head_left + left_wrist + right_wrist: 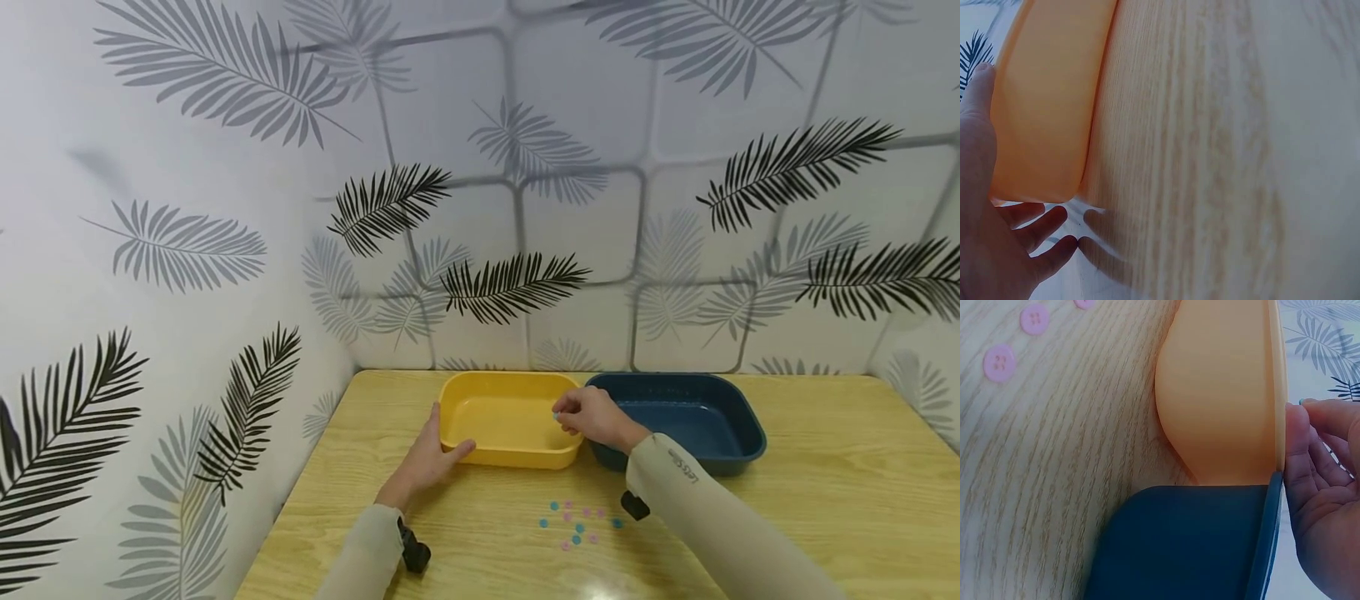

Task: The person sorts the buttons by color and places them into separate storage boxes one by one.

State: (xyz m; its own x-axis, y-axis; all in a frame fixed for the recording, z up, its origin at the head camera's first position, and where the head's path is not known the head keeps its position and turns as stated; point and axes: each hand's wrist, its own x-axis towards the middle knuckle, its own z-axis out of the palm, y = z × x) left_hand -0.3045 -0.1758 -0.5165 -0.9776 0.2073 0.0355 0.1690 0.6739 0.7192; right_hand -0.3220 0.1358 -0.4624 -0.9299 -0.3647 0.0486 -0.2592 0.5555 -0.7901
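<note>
In the head view my left hand holds the near left corner of a yellow plastic tray, the thumb at the front rim and the fingers along the left wall. The left wrist view shows these fingers spread at the tray's end. Over the tray's right side, my right hand pinches a small blue button between thumb and fingertips. Only a sliver of that button shows in the right wrist view; the rest is hidden by the fingers.
A dark blue tray stands against the yellow one on its right. Several loose blue buttons and pink buttons lie on the wooden table in front. Behind the table rises a leaf-patterned wall.
</note>
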